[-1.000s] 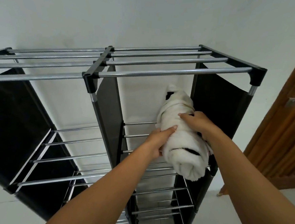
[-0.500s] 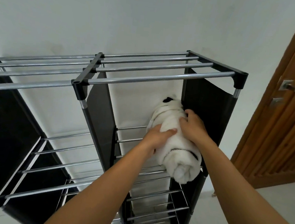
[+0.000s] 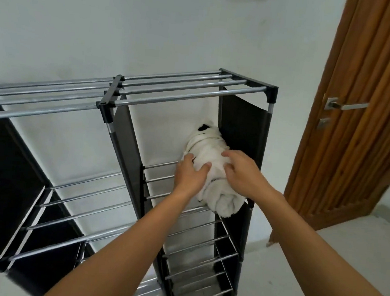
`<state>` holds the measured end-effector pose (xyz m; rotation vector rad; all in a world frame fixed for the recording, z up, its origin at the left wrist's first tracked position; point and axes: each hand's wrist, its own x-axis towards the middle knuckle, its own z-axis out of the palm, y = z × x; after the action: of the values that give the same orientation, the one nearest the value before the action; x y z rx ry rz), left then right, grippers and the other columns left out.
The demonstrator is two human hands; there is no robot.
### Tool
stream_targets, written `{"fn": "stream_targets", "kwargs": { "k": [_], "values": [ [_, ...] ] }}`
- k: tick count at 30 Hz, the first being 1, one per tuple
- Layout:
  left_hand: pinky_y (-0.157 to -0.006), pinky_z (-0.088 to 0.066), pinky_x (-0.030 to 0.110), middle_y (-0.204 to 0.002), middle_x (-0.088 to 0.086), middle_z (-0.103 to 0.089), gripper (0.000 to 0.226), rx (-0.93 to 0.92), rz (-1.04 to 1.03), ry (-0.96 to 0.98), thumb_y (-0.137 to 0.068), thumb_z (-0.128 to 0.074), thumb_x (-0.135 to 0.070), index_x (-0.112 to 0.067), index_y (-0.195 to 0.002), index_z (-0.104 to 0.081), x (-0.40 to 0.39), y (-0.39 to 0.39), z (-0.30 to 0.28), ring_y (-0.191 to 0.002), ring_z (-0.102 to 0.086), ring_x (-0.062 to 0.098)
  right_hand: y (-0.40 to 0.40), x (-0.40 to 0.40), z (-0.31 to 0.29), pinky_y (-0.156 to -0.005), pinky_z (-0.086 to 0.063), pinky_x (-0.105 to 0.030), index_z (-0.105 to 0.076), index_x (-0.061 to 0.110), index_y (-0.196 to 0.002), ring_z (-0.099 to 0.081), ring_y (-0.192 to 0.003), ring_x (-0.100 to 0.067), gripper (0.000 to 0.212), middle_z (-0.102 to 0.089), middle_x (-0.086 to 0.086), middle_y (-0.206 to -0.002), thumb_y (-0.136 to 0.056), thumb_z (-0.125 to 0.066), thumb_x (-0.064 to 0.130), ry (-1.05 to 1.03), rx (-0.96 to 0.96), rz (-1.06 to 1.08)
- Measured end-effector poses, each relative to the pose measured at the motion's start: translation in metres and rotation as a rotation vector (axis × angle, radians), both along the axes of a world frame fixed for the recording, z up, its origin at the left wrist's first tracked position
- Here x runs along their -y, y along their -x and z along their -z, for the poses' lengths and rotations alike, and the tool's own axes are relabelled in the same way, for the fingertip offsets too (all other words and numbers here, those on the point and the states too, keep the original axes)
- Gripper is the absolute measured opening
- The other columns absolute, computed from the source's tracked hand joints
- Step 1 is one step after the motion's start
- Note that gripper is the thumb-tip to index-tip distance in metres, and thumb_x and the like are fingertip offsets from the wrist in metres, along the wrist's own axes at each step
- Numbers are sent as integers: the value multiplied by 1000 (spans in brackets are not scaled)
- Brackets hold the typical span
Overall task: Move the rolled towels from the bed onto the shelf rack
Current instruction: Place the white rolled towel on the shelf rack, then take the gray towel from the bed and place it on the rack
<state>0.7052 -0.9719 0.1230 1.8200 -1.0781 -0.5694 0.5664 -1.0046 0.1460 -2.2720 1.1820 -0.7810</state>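
A white rolled towel [image 3: 213, 172] with black markings lies lengthwise on the second tier of the shelf rack [image 3: 184, 93], in the right-hand column against the black fabric side panel. Its near end overhangs the front bar. My left hand [image 3: 190, 175] presses on the roll's left side with fingers curled over it. On the roll's top right rests my right hand [image 3: 241, 172], fingers bent into the cloth. The bed and any other towels are out of view.
The rack has metal bars, black corner joints and black fabric panels [image 3: 242, 128], with lower tiers [image 3: 204, 253] below and a left column [image 3: 68, 208]. It stands against a white wall. A wooden door [image 3: 364, 114] with a metal handle [image 3: 346, 105] is at the right.
The towel has slid deeper onto the second tier, toward the wall. Both hands followed it and now lie flatter on top. The view has tilted up and pulled back.
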Motion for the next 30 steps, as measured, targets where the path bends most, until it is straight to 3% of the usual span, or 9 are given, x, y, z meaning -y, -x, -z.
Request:
{"fn": "stream_targets", "kwargs": {
  "k": [4,7,10,14,17,20,22,25,30],
  "values": [
    [-101,-38,28,-133,10,-48,43,240,70,199,-90,-58,-26,-11,-130,-50,-42,45,-12,-121,-48,23,50,-41,11,-93,-40,-21,-56,11,-127,-56,-114,-20,32,-56,-7,-129,-97,-45,15,19,141,118],
    [-92,-48,31,-112,6,-63,26,337,287,240,-90,-58,-20,-11,-114,-61,-68,84,-9,-99,-56,15,98,-75,32,-91,-49,-31,-57,16,-123,-61,-108,-18,28,-60,-3,-124,-97,-47,18,-88,224,323],
    [-79,-49,27,-99,3,-69,22,392,631,45,-90,-59,-28,-14,-105,-65,-88,123,2,-89,-62,17,156,-125,62,-86,-52,-31,-60,19,-115,-63,-101,-18,22,-62,1,-112,-95,-51,22,-220,287,557],
    [-84,-48,30,-110,5,-67,32,500,1094,-222,-87,-61,-39,-17,-110,-64,-115,193,30,-101,-62,21,238,-214,98,-73,-50,-28,-61,15,-106,-69,-84,-21,17,-65,-3,-105,-92,-55,22,-378,261,783],
    [-85,-45,26,-115,6,-67,36,542,1329,-216,-88,-61,-39,-15,-115,-64,-157,257,56,-107,-61,22,289,-306,117,-78,-52,-33,-59,19,-90,-68,-72,-19,3,-66,-1,-87,-89,-61,21,-487,214,946],
    [-77,-41,23,-105,8,-68,30,472,1555,-209,-87,-63,-34,-12,-108,-67,-222,318,78,-98,-61,22,317,-421,128,-73,-48,-32,-59,25,-75,-60,-63,-10,13,-62,6,-71,-87,-63,22,-493,218,1194],
    [-72,-41,25,-87,8,-62,27,412,1720,-220,-87,-65,-30,-7,-101,-68,-277,353,91,-84,-57,20,323,-504,134,-73,-49,-34,-63,20,-85,-64,-72,-16,5,-65,1,-76,-88,-63,24,-533,294,1386],
    [-70,-41,28,-74,2,-57,24,398,1953,-205,-86,-65,-27,-5,-93,-69,-371,399,105,-76,-54,17,324,-624,145,-72,-50,-35,-61,15,-96,-66,-75,-18,11,-64,0,-77,-90,-60,23,-562,440,1671],
    [-57,-38,24,-64,-4,-49,17,510,2352,-306,-88,-64,-25,-19,-75,-57,-529,450,130,-74,-52,19,302,-792,162,-65,-47,-30,-61,13,-102,-68,-70,-19,15,-65,1,-79,-89,-60,19,-302,726,2162]
  ]
}}
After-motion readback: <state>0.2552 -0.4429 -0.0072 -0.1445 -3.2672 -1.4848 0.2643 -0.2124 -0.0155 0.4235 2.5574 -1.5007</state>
